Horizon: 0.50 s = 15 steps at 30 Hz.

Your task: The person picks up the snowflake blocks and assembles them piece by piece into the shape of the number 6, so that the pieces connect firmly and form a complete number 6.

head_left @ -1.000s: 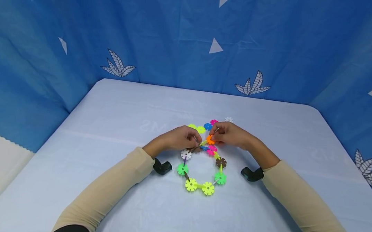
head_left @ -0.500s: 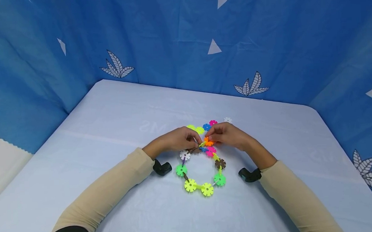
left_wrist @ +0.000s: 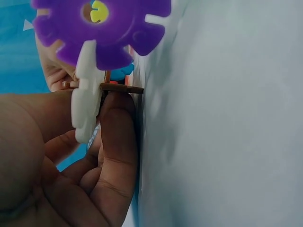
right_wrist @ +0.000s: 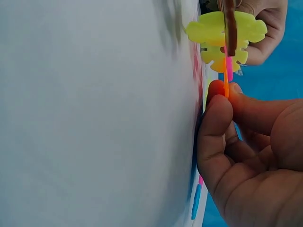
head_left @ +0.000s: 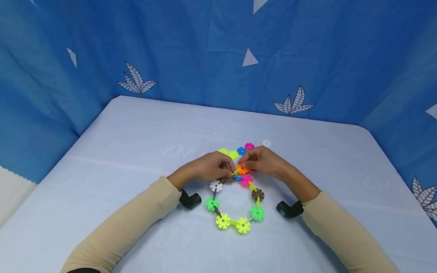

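A ring of linked, notched plastic discs lies on the table, with a green disc (head_left: pixel 212 204) on its left side and a pink disc (head_left: pixel 246 180) at upper right. At the ring's far side my left hand (head_left: pixel 215 166) pinches a brown disc (left_wrist: pixel 123 88), beside a white disc (left_wrist: pixel 85 106) and a purple disc (left_wrist: pixel 135 28). My right hand (head_left: pixel 261 162) pinches an orange disc (right_wrist: pixel 227 85) between thumb and fingertips. The orange disc meets a yellow-green disc (head_left: pixel 236 172) by the left fingertips; whether their slots are engaged I cannot tell.
Beyond the hands lie loose discs: yellow ones (head_left: pixel 233 154), a blue one (head_left: pixel 242 151), a pink one (head_left: pixel 250 145) and a white one (head_left: pixel 266 143). The white-covered table (head_left: pixel 148 131) ends at a blue patterned curtain (head_left: pixel 200 51).
The right hand has brought the orange disc slightly left, closer to the yellow-green disc. The left hand keeps its place at the ring. The head view has shifted a little.
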Motion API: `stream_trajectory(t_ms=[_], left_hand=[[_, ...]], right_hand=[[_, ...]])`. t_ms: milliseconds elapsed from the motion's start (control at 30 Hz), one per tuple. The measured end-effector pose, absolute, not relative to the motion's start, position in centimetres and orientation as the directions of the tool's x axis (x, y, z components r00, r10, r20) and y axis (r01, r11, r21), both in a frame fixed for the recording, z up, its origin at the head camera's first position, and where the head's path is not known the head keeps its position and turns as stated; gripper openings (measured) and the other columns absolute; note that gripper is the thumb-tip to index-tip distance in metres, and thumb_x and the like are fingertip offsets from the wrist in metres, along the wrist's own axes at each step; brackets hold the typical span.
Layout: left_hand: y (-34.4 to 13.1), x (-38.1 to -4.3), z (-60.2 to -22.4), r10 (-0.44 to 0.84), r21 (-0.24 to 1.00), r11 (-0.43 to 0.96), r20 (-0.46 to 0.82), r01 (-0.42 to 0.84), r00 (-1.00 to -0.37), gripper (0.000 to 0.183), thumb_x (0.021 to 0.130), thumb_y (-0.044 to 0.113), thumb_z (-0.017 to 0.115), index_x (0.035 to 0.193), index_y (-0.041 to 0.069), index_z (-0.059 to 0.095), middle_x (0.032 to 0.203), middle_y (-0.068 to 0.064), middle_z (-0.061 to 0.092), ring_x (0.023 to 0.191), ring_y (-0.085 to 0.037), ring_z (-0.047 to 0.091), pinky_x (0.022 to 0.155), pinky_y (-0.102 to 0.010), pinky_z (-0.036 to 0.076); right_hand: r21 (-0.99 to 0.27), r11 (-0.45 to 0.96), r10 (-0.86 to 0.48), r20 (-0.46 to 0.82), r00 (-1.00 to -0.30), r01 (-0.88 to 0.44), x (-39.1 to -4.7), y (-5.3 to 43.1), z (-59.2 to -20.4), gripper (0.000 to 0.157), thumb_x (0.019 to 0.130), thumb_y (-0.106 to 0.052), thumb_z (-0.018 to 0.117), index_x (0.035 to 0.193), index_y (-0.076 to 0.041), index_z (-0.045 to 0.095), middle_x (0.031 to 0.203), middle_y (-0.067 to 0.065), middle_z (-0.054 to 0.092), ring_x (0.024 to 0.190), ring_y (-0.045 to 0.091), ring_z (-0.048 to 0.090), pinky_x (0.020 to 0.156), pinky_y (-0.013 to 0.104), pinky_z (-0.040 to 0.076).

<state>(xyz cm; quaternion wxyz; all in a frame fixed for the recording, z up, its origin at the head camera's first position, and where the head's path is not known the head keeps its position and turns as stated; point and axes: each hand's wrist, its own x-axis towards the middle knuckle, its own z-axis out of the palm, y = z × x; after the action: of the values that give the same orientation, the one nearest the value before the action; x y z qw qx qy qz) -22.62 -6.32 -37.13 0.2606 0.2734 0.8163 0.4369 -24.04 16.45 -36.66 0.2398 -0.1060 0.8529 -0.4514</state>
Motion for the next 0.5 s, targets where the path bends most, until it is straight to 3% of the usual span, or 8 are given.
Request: stream_trajectory(t_ms=[300,500], left_hand=[[-6.5,-22.5,-37.1,0.66,0.839,0.494,-0.193,0.226,-0.726,0.007,0.1,0.009,0.064,0.101,0.008,0.071,0.081,-0.002,0.068,0.072,-0.017,0.06,0.073,-0.029,0.05],[-6.5,-22.4,-37.1,0.655,0.844,0.487,-0.182,0.225,-0.733,0.006,0.1,0.009,0.064,0.101,0.008,0.071,0.081,-0.003,0.068,0.072,-0.017,0.06,0.074,-0.03,0.051]], right_hand=[[-0.801,0.599,-0.396,-0.275,-0.876,-0.02,-23.8,16.8,-36.3,0.018,0.098,-0.009,0.067,0.115,-0.006,0.075,0.105,0.01,0.067,0.083,0.023,0.063,0.075,0.031,0.055],[-0.732,0.675,-0.322,-0.184,-0.929,-0.089,-24.4,18.4,-36.2,0.019,0.098,-0.01,0.067,0.117,-0.007,0.073,0.107,0.012,0.064,0.087,0.026,0.06,0.074,0.031,0.054]])
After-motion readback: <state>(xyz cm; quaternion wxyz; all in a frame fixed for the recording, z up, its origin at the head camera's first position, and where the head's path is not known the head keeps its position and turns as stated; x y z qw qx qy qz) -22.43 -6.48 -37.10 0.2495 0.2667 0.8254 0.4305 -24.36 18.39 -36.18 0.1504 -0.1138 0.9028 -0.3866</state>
